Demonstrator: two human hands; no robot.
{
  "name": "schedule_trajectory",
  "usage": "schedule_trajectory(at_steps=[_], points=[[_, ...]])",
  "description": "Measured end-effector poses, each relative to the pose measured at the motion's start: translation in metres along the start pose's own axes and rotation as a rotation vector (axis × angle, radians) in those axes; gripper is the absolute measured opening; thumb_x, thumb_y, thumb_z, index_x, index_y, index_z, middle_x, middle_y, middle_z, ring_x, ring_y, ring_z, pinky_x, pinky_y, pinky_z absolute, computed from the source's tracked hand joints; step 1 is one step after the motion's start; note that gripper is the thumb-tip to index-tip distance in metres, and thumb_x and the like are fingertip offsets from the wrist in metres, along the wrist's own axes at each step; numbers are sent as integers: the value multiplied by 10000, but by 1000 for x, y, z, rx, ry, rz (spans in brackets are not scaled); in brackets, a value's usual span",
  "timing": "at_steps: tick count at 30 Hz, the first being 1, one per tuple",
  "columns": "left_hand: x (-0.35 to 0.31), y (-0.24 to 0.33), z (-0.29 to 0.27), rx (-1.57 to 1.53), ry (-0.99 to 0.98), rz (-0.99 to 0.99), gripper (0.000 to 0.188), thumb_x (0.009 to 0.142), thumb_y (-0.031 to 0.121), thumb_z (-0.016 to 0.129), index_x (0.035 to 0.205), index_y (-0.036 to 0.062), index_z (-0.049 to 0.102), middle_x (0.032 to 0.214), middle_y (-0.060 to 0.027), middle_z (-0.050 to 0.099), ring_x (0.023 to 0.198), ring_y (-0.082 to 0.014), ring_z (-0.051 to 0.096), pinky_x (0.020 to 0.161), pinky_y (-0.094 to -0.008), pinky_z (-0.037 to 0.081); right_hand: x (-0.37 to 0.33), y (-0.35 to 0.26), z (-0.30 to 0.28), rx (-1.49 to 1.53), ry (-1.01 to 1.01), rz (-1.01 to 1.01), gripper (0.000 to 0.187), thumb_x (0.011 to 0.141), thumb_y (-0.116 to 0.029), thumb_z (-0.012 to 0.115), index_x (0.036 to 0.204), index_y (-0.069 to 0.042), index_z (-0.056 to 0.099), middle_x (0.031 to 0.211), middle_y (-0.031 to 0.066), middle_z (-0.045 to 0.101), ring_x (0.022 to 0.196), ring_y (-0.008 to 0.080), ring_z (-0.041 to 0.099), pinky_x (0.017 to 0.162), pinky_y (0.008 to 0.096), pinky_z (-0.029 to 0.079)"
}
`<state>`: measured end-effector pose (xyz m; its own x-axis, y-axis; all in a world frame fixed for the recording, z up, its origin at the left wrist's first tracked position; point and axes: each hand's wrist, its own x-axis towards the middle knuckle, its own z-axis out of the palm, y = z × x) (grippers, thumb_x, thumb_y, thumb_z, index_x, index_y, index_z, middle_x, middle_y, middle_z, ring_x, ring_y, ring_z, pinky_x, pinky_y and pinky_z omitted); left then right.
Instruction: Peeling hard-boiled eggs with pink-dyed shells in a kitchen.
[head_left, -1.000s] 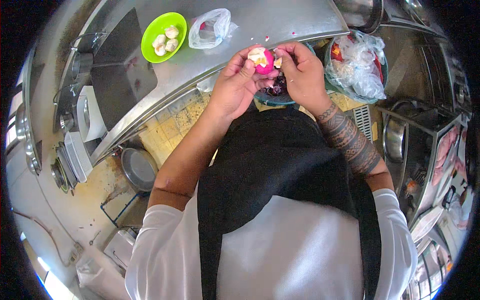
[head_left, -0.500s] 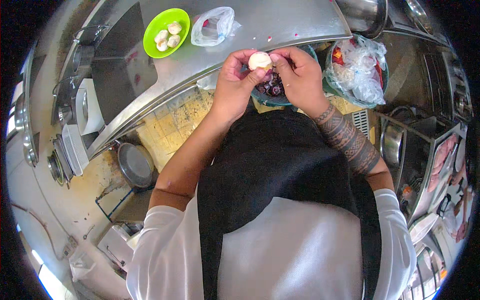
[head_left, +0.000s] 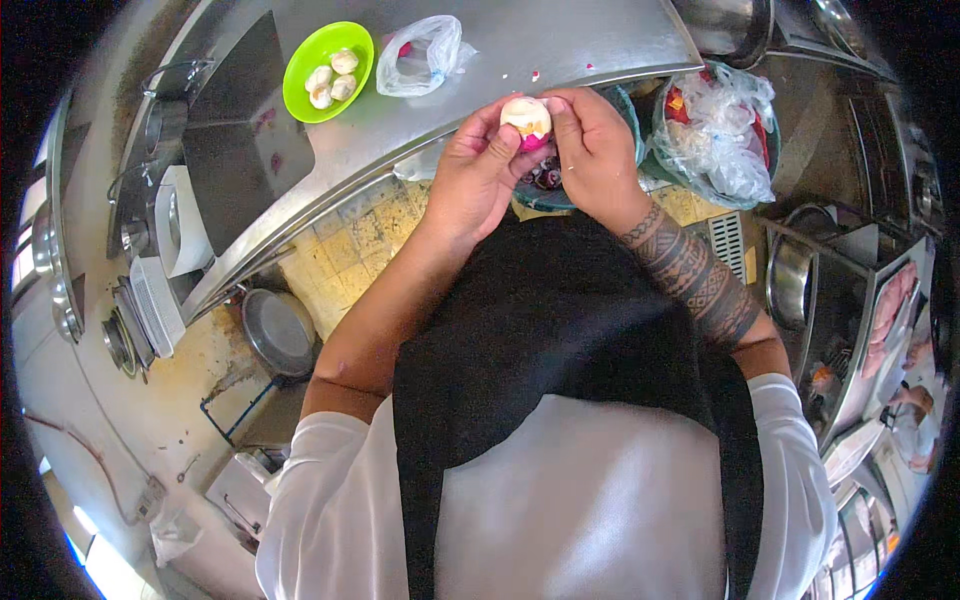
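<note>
At the counter's near edge, my left hand (head_left: pixel 476 170) holds a partly peeled egg (head_left: pixel 524 114) between thumb and fingers. Its upper part is bare and white, while bright pink shell still covers the lower side. My right hand (head_left: pixel 598 150) is closed, its thumb and forefinger pressed at the egg's right edge; its other fingertips are hidden. Farther left on the counter, a lime-green bowl (head_left: pixel 297 85) contains several white peeled eggs (head_left: pixel 344 61). A crumpled clear plastic bag (head_left: pixel 428 58) with something pink inside lies beside the bowl.
Below my hands, a green bin (head_left: pixel 560 200) holds dark purple scraps. Another bin, topped with clear plastic (head_left: pixel 722 140), stands to its right. Small pink and white bits dot the steel counter (head_left: pixel 590 35). A sink basin (head_left: pixel 235 130) is at left, and a grey pan (head_left: pixel 278 330) sits lower.
The egg has turned in my fingers, so more pink shell shows on its lower side. Both hands stay close together at nearly the same place.
</note>
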<state>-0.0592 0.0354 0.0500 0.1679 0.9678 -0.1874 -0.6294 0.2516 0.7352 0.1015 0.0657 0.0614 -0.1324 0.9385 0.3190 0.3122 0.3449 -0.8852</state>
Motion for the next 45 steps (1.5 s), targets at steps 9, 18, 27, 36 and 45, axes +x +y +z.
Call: schedule_trajectory(at_steps=[9, 18, 27, 36, 45], points=[[6, 6, 3, -11, 10, -42, 388, 1052, 213, 585, 1393, 46, 506, 1304, -121, 615, 1147, -275, 655, 949, -388, 582, -1, 1, -6, 35, -11, 172, 152, 986, -130, 631, 1040, 4, 677, 935, 194, 692, 865, 348, 688, 767, 407, 542], [4, 16, -7, -16, -129, -211, 452, 1032, 196, 610, 1428, 23, 480, 1406, -204, 579, 1173, -295, 655, 1023, -412, 547, -13, 72, -27, -526, -182, -240, 211, 943, -110, 655, 1126, -10, 680, 1023, 191, 693, 977, 381, 660, 863, 425, 532], [-5, -10, 7, 190, 104, 38, 410, 986, 5, 638, 1380, 2, 522, 1269, -84, 624, 1126, -180, 625, 1027, -328, 520, -4, 8, -18, 201, -306, 183, 266, 1023, -217, 619, 1169, 5, 638, 1023, 167, 696, 931, 268, 677, 840, 371, 530], [-21, -19, 25, 360, 200, 105, 392, 1025, 116, 626, 1392, 22, 527, 1257, -80, 634, 1105, -177, 633, 969, -340, 546, 0, 2, -12, 40, -249, -60, 224, 1031, -186, 528, 1070, 20, 607, 914, 239, 662, 845, 445, 645, 748, 470, 513], [-36, -15, 25, 184, 298, 143, 438, 1037, 116, 591, 1455, 60, 476, 1339, -82, 582, 1202, -212, 592, 1007, -399, 524, 1, 7, -10, 162, -308, 198, 177, 1016, -154, 582, 1019, 17, 626, 863, 200, 673, 793, 354, 667, 732, 412, 517]])
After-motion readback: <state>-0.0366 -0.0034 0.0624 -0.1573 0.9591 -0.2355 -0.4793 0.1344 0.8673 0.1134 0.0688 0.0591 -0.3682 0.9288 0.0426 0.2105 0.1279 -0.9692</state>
